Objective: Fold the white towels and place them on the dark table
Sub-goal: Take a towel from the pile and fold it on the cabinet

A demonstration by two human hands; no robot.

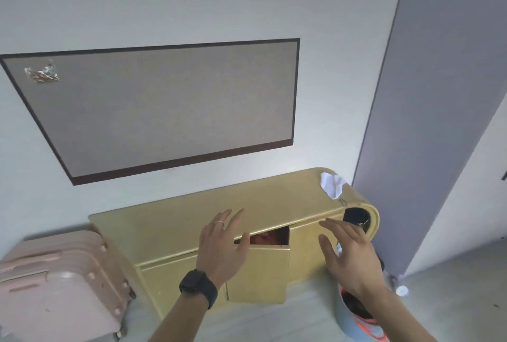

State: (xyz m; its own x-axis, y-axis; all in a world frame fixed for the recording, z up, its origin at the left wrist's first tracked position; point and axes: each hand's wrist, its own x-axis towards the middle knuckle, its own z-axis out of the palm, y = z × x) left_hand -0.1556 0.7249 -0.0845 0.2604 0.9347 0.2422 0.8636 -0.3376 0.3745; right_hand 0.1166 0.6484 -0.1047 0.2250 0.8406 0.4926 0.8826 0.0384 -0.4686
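Both hands are raised in front of a low yellow cabinet (208,221). My left hand (223,243), with a ring and a black watch on the wrist, has its fingers spread and holds nothing. My right hand (348,254) is also open and empty, fingers apart. A crumpled white cloth or paper (332,184) lies on the cabinet's far right top corner; I cannot tell whether it is a towel. No dark table is in view.
One cabinet door (260,273) hangs ajar below my left hand. A pink suitcase (55,284) stands at the left. A light blue bin (356,311) sits on the floor at the right. A grey framed board (164,108) hangs on the wall.
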